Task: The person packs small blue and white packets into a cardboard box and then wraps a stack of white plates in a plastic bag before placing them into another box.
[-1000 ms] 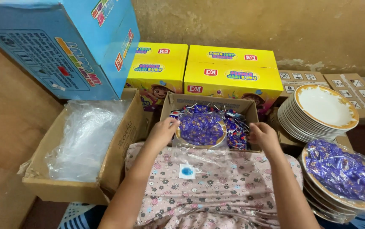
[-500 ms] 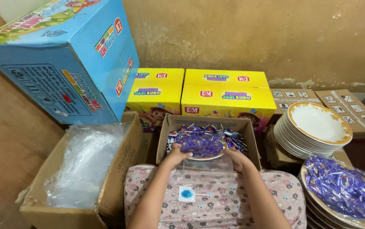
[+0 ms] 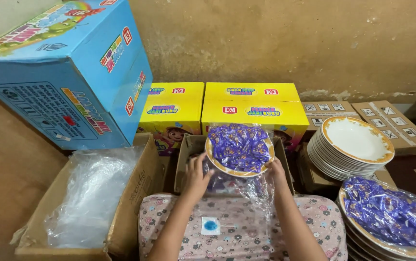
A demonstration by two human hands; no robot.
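Observation:
Both my hands hold up a gold-rimmed white plate (image 3: 239, 169) heaped with purple wrapped candies (image 3: 240, 146), all inside a clear plastic bag (image 3: 258, 193) that hangs down from it. My left hand (image 3: 197, 178) grips the plate's left edge from below. My right hand (image 3: 276, 173) holds the right edge. The plate is tilted toward me, above a small open cardboard box (image 3: 184, 153) that holds more purple candies.
A flowered cloth (image 3: 237, 224) lies in front of me. At left is an open carton (image 3: 135, 193) of clear plastic bags. Yellow boxes (image 3: 251, 108) and a big blue box (image 3: 67, 72) stand behind. A stack of empty plates (image 3: 353, 145) and bagged candy plates (image 3: 386, 217) sit right.
My hands have lifted the bagged candy plate up out of the small box and tilted it toward me. The camera view has also moved a little.

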